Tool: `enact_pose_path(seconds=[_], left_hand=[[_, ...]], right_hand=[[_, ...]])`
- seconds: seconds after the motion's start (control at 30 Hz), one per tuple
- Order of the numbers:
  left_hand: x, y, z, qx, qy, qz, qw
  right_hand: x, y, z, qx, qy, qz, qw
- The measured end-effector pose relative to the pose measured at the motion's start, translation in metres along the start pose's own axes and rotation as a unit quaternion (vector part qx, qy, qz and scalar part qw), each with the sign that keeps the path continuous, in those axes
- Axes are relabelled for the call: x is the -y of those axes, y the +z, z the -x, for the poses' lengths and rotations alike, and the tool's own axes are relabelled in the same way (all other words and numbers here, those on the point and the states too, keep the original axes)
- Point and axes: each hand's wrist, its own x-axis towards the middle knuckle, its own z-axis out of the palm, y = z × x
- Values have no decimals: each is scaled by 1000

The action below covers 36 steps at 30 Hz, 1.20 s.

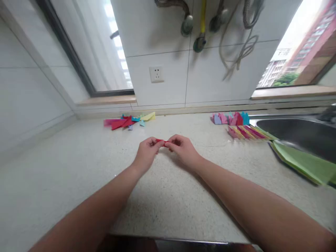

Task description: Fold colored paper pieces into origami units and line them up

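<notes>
A small piece of folded red paper is pinched between my two hands, just above the pale speckled countertop. My left hand grips its left end with thumb and fingers. On the other end, my right hand is closed the same way. Most of the paper is hidden by my fingertips. Beyond my left hand lies a loose pile of folded paper pieces in red, pink, blue and yellow. To the right, folded paper shapes stand in a row behind a line of pink and yellow ones.
Green paper sheets lie at the right, partly over the edge of the metal sink. A tiled wall with a power socket, pipes and a yellow hose rises behind. Windows stand at both sides.
</notes>
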Motion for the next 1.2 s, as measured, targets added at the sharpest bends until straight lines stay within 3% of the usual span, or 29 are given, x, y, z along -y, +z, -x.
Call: enact_pose_path(seconds=[0.33, 0.57, 0.83, 1.2], left_hand=[[-3, 4, 2, -9, 4, 23, 1000], [-4, 0, 0, 56, 6, -3, 998], [-3, -2, 0, 12, 35, -20, 999], [0, -2, -2, 12, 14, 34, 999]], right_hand=[[-2, -1, -3, 2, 34, -60, 998], [0, -7, -5, 21, 16, -13, 1000], [2, -9, -4, 9, 68, -75, 995], [-4, -17, -9, 27, 15, -47, 998]])
